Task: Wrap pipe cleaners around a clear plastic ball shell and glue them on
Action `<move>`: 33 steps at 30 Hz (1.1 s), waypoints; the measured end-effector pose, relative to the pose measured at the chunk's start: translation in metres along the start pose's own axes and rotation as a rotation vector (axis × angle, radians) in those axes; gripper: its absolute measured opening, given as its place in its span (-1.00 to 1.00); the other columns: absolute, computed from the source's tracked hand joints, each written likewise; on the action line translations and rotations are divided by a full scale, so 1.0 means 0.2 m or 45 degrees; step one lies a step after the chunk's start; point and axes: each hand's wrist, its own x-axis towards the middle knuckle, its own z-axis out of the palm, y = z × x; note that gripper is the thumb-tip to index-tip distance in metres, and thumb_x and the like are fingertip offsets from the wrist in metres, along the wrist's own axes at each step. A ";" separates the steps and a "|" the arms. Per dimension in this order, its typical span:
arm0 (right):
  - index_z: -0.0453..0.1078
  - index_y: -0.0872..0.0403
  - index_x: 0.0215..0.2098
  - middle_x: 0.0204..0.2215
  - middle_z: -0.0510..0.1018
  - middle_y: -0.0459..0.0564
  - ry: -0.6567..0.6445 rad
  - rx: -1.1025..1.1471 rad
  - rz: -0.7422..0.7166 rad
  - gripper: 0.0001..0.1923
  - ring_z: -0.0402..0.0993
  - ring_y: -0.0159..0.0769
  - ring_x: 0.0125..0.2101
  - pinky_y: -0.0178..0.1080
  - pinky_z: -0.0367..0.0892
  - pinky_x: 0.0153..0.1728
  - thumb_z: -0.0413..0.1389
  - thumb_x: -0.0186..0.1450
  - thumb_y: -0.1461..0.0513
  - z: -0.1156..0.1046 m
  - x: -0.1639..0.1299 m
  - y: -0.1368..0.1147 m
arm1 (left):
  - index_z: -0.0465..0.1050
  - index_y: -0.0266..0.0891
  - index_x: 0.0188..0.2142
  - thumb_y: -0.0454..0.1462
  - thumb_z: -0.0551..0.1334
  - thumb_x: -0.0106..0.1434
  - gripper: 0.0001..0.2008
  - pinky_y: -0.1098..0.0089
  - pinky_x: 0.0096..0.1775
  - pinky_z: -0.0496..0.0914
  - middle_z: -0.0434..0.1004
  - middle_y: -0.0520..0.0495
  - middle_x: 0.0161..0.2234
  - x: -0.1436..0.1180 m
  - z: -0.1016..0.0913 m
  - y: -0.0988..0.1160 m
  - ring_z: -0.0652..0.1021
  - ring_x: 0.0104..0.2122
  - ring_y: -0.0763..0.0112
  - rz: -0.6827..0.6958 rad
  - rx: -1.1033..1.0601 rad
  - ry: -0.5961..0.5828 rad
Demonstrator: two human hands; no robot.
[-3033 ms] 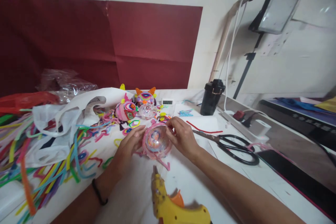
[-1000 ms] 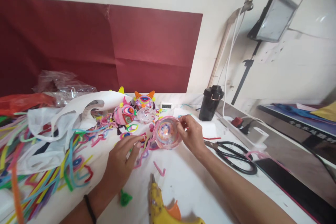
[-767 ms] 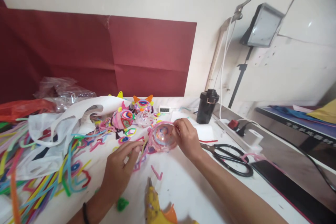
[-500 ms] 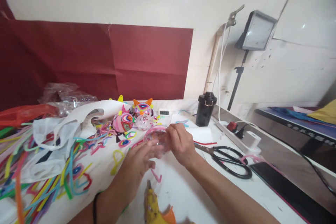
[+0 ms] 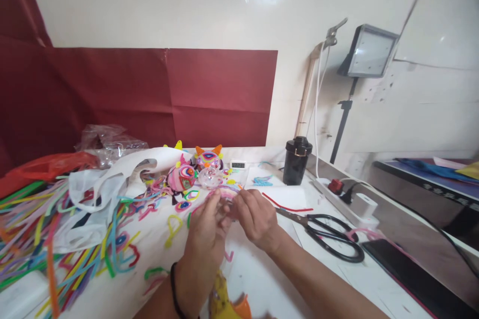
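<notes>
Clear plastic and pink trim make up the ball (image 5: 227,198) held between both hands just above the white table (image 5: 269,269), near its middle. The left hand (image 5: 207,232) covers the near side of the ball with its fingers curled around it, and the right hand (image 5: 255,219) pinches the far rim, thumb and fingertips pressed together on the pink edge. Most of the ball is hidden behind the 2 hands.

It looks light, thin-walled and smooth, so it would likely slip or dent under a hard squeeze; the fuzzy pink rim seems the surest place to grip, with the shell only cradled.

Just beneath the wrists lies a yellow glue gun (image 5: 224,301), partly cut off by the picture's lower edge. To the right, black scissors (image 5: 329,239) rest flat near a red strip (image 5: 286,204). Behind the hands stand 2 decorated balls (image 5: 182,177) and another clear one (image 5: 210,176). Further left, loose coloured pipe cleaners (image 5: 75,254) spread across the table beside a white bag (image 5: 101,189). A black cup (image 5: 295,160) stands by the wall.
</notes>
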 end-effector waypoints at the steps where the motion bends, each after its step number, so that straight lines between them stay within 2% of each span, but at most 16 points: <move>1: 0.35 0.22 -0.07 -0.32 0.56 0.25 -0.002 0.013 0.003 -0.76 0.46 -0.09 -0.32 -0.11 0.43 -0.39 -0.05 0.33 0.42 0.00 0.00 0.00 | 0.30 -0.28 -0.50 -0.42 0.21 0.22 -0.82 0.65 -0.71 0.16 0.34 0.12 -0.64 0.01 -0.01 0.00 0.36 -0.69 0.66 0.013 0.016 -0.016; 9: 0.31 0.14 -0.06 -0.31 0.57 0.17 -0.028 0.147 0.052 -0.78 0.46 -0.14 -0.32 -0.14 0.39 -0.39 0.04 0.31 0.39 0.06 -0.05 0.00 | 0.29 -0.23 -0.61 -0.39 0.30 0.06 -0.78 0.55 -0.67 0.18 0.28 0.14 -0.69 0.13 -0.12 0.01 0.27 -0.72 0.62 0.129 0.188 -0.189; 16: 0.31 0.12 -0.15 -0.36 0.55 0.08 -0.056 0.318 0.263 -0.82 0.42 -0.18 -0.34 -0.15 0.33 -0.36 0.12 0.26 0.33 0.05 -0.02 -0.02 | 0.28 -0.25 -0.63 -0.33 0.34 -0.06 -0.78 0.57 -0.63 0.17 0.30 0.16 -0.70 0.16 -0.14 0.05 0.29 -0.69 0.64 0.175 0.257 -0.284; 23: 0.33 0.07 -0.21 -0.39 0.53 0.03 -0.047 0.605 0.504 -0.88 0.40 -0.19 -0.35 -0.13 0.30 -0.33 0.12 0.26 0.31 0.08 -0.04 -0.04 | 0.36 -0.28 -0.57 -0.29 0.39 -0.05 -0.79 0.54 -0.53 0.30 0.40 0.14 -0.65 0.19 -0.19 0.07 0.39 -0.63 0.59 0.210 0.341 -0.396; 28: 0.34 0.06 -0.23 -0.37 0.50 0.02 -0.095 0.679 0.529 -0.91 0.38 -0.20 -0.34 -0.13 0.28 -0.30 0.11 0.27 0.29 0.07 -0.02 -0.04 | 0.48 -0.32 -0.41 -0.27 0.41 -0.02 -0.80 0.47 -0.37 0.42 0.57 -0.01 -0.47 0.19 -0.21 0.09 0.55 -0.44 0.44 0.181 0.382 -0.489; 33: 0.34 0.08 -0.26 -0.39 0.48 0.02 -0.147 0.725 0.523 -0.93 0.35 -0.20 -0.34 -0.13 0.25 -0.31 0.13 0.27 0.27 0.05 0.01 -0.07 | 0.46 -0.30 -0.48 -0.28 0.42 -0.03 -0.81 0.50 -0.43 0.41 0.54 0.02 -0.54 0.18 -0.23 0.09 0.53 -0.52 0.47 0.165 0.406 -0.514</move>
